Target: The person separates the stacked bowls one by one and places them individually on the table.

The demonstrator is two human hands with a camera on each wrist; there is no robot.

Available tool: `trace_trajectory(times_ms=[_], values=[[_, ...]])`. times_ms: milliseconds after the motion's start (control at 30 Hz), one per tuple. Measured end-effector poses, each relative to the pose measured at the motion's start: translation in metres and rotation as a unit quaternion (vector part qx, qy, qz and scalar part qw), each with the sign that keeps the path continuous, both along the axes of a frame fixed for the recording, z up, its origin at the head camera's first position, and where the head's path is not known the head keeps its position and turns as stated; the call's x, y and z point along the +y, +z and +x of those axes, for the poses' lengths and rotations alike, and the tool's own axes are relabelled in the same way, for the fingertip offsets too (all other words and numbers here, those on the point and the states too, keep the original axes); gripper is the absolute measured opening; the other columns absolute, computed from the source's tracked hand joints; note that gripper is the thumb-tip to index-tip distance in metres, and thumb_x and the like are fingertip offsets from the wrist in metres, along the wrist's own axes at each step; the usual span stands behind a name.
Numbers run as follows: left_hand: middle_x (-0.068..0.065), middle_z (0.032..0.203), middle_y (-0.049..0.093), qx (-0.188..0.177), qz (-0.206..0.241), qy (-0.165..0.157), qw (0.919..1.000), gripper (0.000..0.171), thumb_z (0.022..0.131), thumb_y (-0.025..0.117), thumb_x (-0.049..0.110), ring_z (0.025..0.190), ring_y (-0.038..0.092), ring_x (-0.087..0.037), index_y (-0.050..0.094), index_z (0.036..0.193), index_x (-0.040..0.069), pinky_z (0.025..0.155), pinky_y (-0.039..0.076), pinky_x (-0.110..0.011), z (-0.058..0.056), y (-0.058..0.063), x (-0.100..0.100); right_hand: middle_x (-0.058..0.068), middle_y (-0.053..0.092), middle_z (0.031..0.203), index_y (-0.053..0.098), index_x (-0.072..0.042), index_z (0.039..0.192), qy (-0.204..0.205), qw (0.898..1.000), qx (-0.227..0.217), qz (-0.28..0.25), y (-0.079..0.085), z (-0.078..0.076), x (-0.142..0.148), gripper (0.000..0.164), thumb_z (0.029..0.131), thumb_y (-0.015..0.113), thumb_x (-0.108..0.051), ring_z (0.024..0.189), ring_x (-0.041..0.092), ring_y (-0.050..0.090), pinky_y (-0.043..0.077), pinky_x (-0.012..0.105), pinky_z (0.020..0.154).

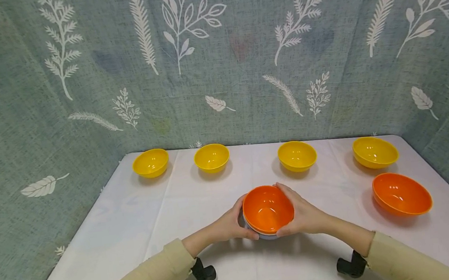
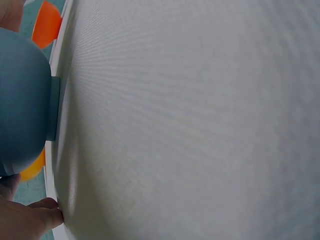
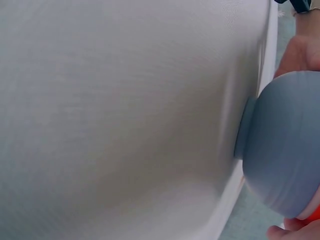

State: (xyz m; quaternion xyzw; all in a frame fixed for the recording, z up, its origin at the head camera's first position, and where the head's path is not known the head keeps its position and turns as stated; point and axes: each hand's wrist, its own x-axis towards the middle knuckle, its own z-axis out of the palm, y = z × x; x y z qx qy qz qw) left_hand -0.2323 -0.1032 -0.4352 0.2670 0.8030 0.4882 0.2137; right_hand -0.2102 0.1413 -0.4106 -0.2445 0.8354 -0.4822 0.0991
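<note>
Soft, even light brightens the head view; small white glints mark the glossy round orange bowl (image 1: 268, 209) at five o'clock and the glossy round yellow bowls (image 1: 212, 158), whose shadows blur softly on the white cloth-covered counter (image 1: 116, 242). Both wrist views look dimmer, greyer, smearing toward three o'clock in the left, nine in the right.

No legible lettering, no readable labels; no brands, numbers or signs

I'm seeing passage over cloth (image 1: 131, 227) lower left; 4 yellow bowls (image 1: 297, 157) are obstructing mid-frame, 1 orange bowl (image 1: 402, 194) the right.
</note>
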Motion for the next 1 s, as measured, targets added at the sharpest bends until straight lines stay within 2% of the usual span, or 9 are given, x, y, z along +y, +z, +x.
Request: trace_trajectory(times_ms=[333, 633, 867, 1000], values=[[-0.001, 0.144, 0.033, 0.0, -0.013, 0.003, 0.9999, 0.1, 0.069, 0.079, 0.035, 0.132, 0.029, -0.02, 0.016, 0.144, 0.016, 0.11, 0.011, -0.054, -0.001, 0.0, -0.001, 0.016, 0.027, 0.144, 0.016, 0.0, 0.143, -0.013, 1.0, 0.012, 0.015, 0.001, 0.001, 0.0, 0.109, 0.062, 0.082, -0.032, 0.126, 0.032, 0.033, 0.038, 0.053, 0.098], [-0.001, 0.146, 0.03, -0.007, -0.008, 0.003, 0.9999, 0.101, 0.07, 0.079, 0.036, 0.134, 0.026, -0.02, 0.014, 0.145, 0.017, 0.111, 0.01, -0.053, -0.002, -0.001, 0.0, 0.016, 0.027, 0.144, 0.015, 0.0, 0.143, -0.016, 0.999, 0.026, 0.016, 0.004, 0.0, 0.002, 0.109, 0.063, 0.081, -0.035, 0.125, 0.032, 0.035, 0.04, 0.051, 0.096], [-0.001, 0.147, 0.029, -0.004, 0.001, 0.0, 1.0, 0.102, 0.068, 0.079, 0.037, 0.135, 0.025, -0.021, 0.015, 0.145, 0.017, 0.111, 0.009, -0.053, -0.002, -0.002, 0.0, 0.017, 0.029, 0.143, 0.018, 0.001, 0.143, -0.027, 0.998, 0.049, 0.003, 0.01, -0.002, 0.006, 0.106, 0.063, 0.082, -0.027, 0.124, 0.034, 0.037, 0.04, 0.053, 0.095], [-0.003, 0.147, 0.028, -0.008, 0.0, 0.006, 1.0, 0.103, 0.067, 0.08, 0.039, 0.135, 0.024, -0.022, 0.015, 0.145, 0.018, 0.11, 0.011, -0.053, -0.001, 0.0, -0.001, 0.018, 0.03, 0.143, 0.017, 0.0, 0.143, -0.041, 0.998, 0.05, 0.006, 0.018, -0.002, 0.01, 0.108, 0.062, 0.083, -0.028, 0.125, 0.036, 0.035, 0.038, 0.055, 0.096]])
